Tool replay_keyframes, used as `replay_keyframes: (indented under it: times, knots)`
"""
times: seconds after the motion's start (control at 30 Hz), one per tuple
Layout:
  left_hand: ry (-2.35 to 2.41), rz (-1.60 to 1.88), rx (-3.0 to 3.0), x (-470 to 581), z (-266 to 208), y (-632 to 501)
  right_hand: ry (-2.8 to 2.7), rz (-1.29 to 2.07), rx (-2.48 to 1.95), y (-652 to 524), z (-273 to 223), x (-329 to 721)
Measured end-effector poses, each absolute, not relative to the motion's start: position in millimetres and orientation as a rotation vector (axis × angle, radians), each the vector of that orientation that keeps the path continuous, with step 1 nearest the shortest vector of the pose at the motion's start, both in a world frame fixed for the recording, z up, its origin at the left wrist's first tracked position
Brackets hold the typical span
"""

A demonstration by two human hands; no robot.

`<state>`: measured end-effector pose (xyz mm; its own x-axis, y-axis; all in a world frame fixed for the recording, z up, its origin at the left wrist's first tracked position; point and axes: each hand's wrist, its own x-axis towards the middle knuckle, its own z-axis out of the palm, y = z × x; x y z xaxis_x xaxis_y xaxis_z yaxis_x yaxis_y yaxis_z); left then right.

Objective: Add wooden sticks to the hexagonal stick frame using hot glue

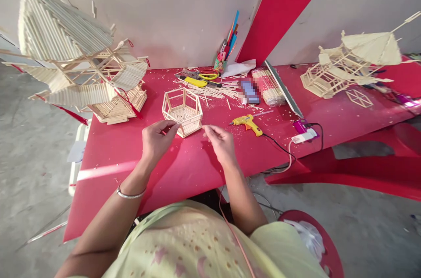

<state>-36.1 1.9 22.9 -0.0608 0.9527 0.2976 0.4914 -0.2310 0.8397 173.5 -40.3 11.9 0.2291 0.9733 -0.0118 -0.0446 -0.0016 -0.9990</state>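
A small six-sided frame of thin wooden sticks (183,113) stands upright on the red table in front of me, with a floor of sticks and an open top. My left hand (159,138) is at its near left side, thumb and fingers closed in a pinch. At the near right side, my right hand (221,141) is pinched too, its fingertips close to the frame's edge. Whatever lies between the fingertips of either hand is too thin to make out. I cannot tell whether the fingertips touch the frame.
A yellow glue gun (248,123) lies to the right. Behind the frame are loose sticks (217,90), a yellow utility knife (195,81), scissors (208,76) and a pen holder (219,64). Stick pagoda models stand left (88,58) and right (348,65). A power strip (304,136) sits near the edge.
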Motion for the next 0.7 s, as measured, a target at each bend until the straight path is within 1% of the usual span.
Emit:
replay_keyframes:
  times: [0.2,0.37,0.57,0.7]
  knots:
    - [1.56,1.234,1.712,-34.7,23.9,2.4,-1.184,0.817,-1.517,-50.4,4.6,246.5]
    - [1.58,1.223,1.722,-32.2,23.2,2.8,-1.355,0.684,-1.649,-56.4,-2.1,272.9]
    - [1.599,1.244,1.773,-30.8,25.7,-3.4,-1.565,0.691,-1.708,-63.7,-4.1,275.0]
    - [1.595,1.302,1.782,-31.8,31.0,-9.2,-1.69,0.722,-1.671,-48.8,7.1,282.2]
